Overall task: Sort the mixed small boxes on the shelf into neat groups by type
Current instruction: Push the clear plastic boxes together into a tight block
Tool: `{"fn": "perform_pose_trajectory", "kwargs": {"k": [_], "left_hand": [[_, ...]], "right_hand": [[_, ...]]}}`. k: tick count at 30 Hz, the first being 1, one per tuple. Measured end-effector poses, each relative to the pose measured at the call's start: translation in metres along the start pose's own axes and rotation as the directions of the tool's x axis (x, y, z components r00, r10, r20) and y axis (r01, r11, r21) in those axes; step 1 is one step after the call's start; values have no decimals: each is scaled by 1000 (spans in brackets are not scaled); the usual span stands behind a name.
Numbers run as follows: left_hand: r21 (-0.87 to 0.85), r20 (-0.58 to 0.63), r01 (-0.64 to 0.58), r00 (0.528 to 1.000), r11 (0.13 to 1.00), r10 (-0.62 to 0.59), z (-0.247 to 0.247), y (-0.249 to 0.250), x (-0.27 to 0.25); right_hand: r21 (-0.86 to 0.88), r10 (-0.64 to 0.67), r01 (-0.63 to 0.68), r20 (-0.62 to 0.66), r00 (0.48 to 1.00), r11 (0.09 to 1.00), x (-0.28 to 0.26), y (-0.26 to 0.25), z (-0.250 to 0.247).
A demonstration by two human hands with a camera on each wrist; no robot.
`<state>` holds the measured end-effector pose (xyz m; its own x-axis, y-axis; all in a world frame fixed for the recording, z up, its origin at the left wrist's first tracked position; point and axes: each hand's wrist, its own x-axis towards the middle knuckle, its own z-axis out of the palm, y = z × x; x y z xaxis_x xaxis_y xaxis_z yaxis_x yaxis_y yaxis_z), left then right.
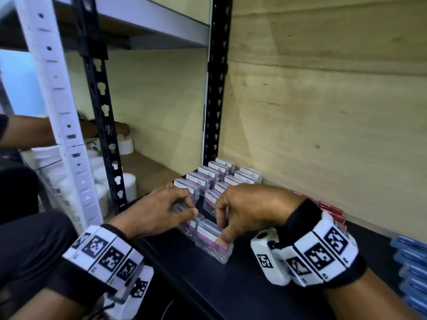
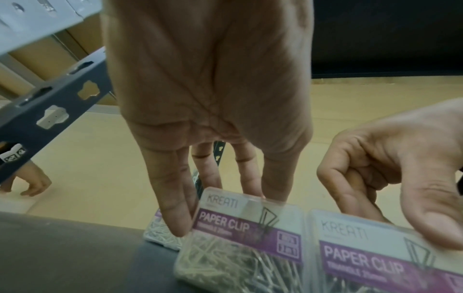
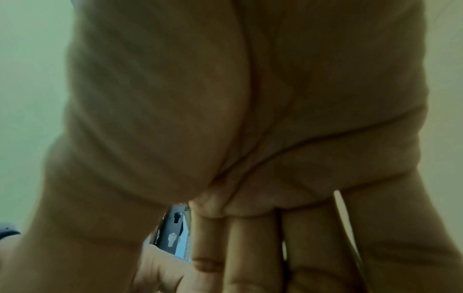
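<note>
1. Left hand point(image 1: 159, 211) pinched round one clear paper clip box point(image 2: 240, 237); right hand point(image 1: 249, 211) gripped its twin point(image 1: 213, 242) just beside.
2. Both boxes upright at the dark shelf point(image 1: 242, 285) front, long axes leading back toward two rows of paper clip boxes point(image 1: 208, 179).
3. Red boxes point(image 1: 332, 211) and blue boxes point(image 1: 411, 269) further right along the plywood wall point(image 1: 323, 100).

My head camera looks forward and down onto the dark shelf point(image 1: 242, 285), both wrists at the bottom of the frame. My left wrist camera looks along the left hand point(image 2: 213, 99), very near, at the paper clip boxes point(image 2: 240, 237) the head view shares. My right wrist camera is filled by the right hand point(image 3: 238, 119).
</note>
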<state>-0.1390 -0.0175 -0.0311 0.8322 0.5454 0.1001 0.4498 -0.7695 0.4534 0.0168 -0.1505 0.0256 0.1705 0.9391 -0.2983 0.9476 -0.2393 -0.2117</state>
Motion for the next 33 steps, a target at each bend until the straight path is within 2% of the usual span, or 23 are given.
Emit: {"fn": "perform_pose_trajectory", "kwargs": {"k": [7,14,24,27,31,33], "left_hand": [[20,64,-3,998,1000,2,0,7,-6],[-32,34,-12,999,999,13,3,3,-8],[-4,88,5,996,1000,-4,-7,-4,5],[20,115,5,993,1000,-8,-14,-8,14],[91,29,22,999,996,-25,-29,-12,37],[121,6,33,999,992,-34,-35,-13,50]], "right_hand": [[52,14,-18,83,996,998,-10,3,0],[30,21,-23,64,998,999,-9,-1,2],[16,-9,9,11,1000,1000,-3,-1,5],[47,-20,24,-75,997,999,-1,5,1],[58,15,3,-303,953,998,9,17,-3],[20,33,-28,-325,945,999,15,21,-2]]}}
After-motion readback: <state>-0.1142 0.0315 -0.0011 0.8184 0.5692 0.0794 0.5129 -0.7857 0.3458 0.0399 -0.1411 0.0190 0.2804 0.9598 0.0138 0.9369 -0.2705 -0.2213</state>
